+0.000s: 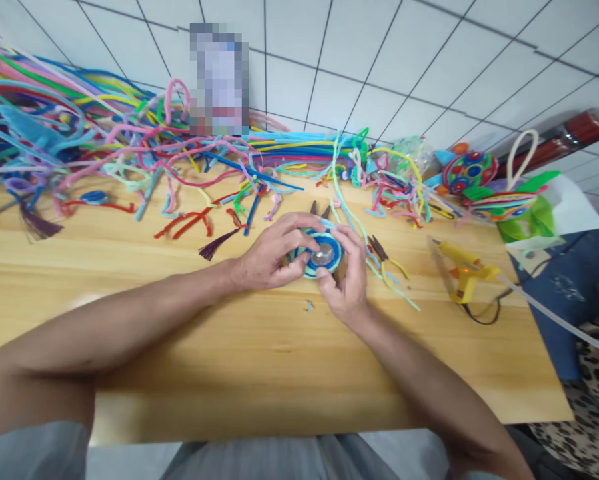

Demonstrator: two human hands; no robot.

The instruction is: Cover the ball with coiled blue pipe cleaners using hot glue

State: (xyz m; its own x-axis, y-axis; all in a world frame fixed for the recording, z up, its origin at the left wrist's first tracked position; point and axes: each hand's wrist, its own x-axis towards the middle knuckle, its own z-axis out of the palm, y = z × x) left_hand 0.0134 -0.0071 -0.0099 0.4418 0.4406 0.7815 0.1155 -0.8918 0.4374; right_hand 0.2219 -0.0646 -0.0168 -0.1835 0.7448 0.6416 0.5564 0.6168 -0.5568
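Observation:
Both hands hold a small round coil of blue and light green pipe cleaners [310,271] with a clear, shiny round centre. My left hand [274,252] grips its left side, thumb and fingers bent in over the clear centre. Around the right edge curl the fingers of my right hand [348,270], its thumb at the lower rim. Just right of the hands lie pliers with yellow handles [386,260], beside pale green pipe cleaners [402,293]. Dark tool tips [320,210] show behind the coil. Small light blue scraps [309,306] lie in front of it.
A yellow glue gun [462,267] with a long glue stick and dark cord rests at the right. Tangled coloured pipe cleaners [129,147] line the wall side. A purple tassel [219,245] lies left of the hands. A decorated colourful fish shape [472,170] sits back right. Another person's patterned clothing [564,433] is at the right edge.

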